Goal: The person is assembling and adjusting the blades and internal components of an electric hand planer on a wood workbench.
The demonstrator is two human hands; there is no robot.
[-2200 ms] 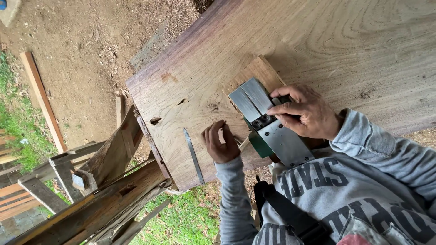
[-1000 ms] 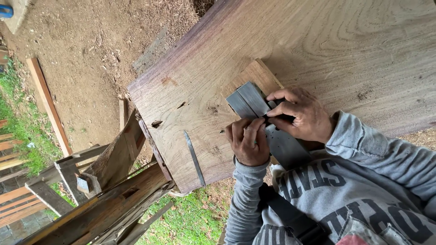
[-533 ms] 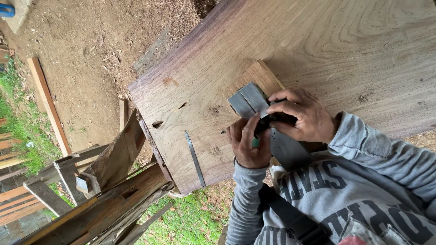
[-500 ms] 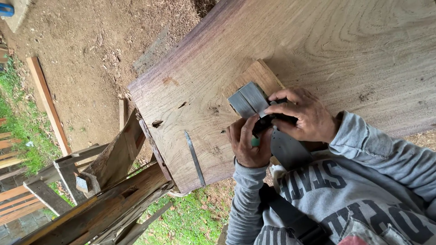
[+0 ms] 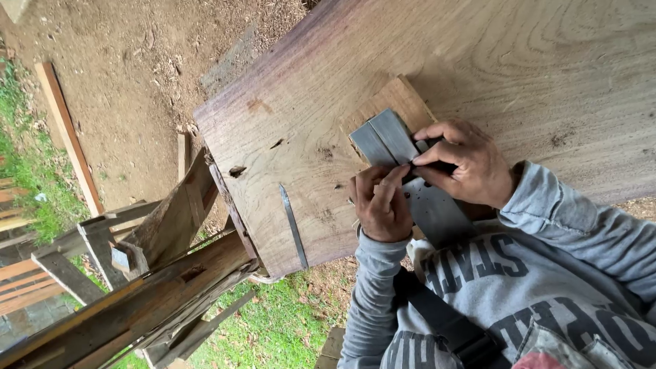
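An upturned power planer (image 5: 393, 140) with a grey metal sole lies on a small wood block (image 5: 400, 96) atop a big wooden slab (image 5: 519, 61). My right hand (image 5: 465, 164) grips the planer's dark body from the right side. My left hand (image 5: 379, 205) is bunched, its fingertips pinching at the gap in the middle of the sole, against my right fingers. What is under the fingertips is hidden. A thin metal blade strip (image 5: 294, 225) lies loose on the slab to the left of my left hand.
The slab's end rests on rough timber trestles (image 5: 157, 273) at the lower left. Bare dirt ground (image 5: 130, 61) with a loose plank (image 5: 68, 137) lies beyond, and grass (image 5: 273, 328) below the slab's edge. My grey sweatshirt fills the lower right.
My left hand has left the slab surface and moved right onto the planer's sole, meeting my right fingers. In the last half second both hands have stayed there.
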